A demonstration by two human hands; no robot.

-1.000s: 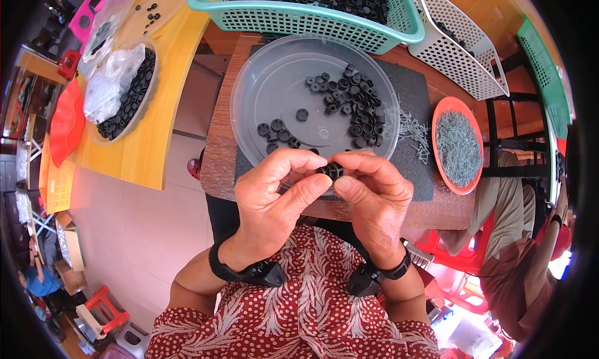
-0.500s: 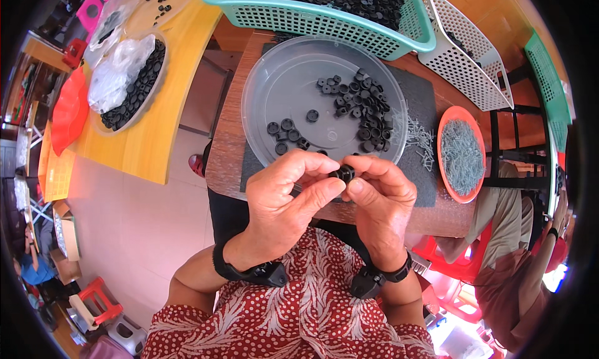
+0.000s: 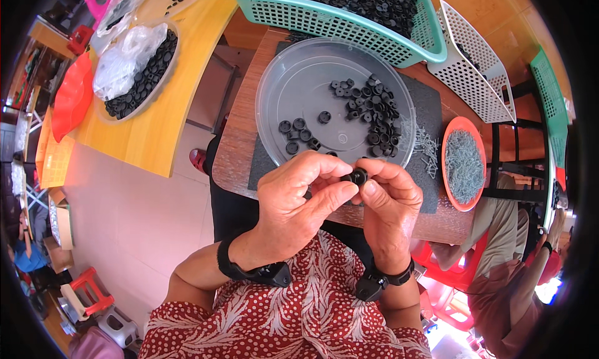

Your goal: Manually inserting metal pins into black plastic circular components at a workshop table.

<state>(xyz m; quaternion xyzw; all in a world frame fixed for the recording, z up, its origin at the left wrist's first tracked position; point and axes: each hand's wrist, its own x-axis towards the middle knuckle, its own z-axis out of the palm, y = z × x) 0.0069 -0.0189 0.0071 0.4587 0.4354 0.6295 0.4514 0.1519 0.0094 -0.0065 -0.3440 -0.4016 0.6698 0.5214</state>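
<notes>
Between the fingertips of my left hand (image 3: 304, 194) and my right hand (image 3: 392, 203) is a small round black plastic part (image 3: 359, 176). Both hands pinch it, one from each side, just above the near rim of a clear round tray (image 3: 274, 125). Inside that tray lie a pile of similar black parts (image 3: 374, 109) on the right and several loose black caps (image 3: 299, 134) on the left. The tray rests on a dark mat (image 3: 430, 103) over a brown table (image 3: 234, 147). My fingers hide part of the held piece.
Beyond the tray stand a green basket (image 3: 337, 27) of black parts and a white basket (image 3: 474, 66). At the right, an orange plate (image 3: 445, 165) holds metal screws or pins, with more (image 3: 427, 150) loose on the mat. A yellow table (image 3: 181, 91) is at left; another person (image 3: 511, 265) sits at right.
The view has shifted a little, so the tray and hands appear slightly farther right. The black part seems turned between my fingers, its round face showing more; both hands keep their pinch.
</notes>
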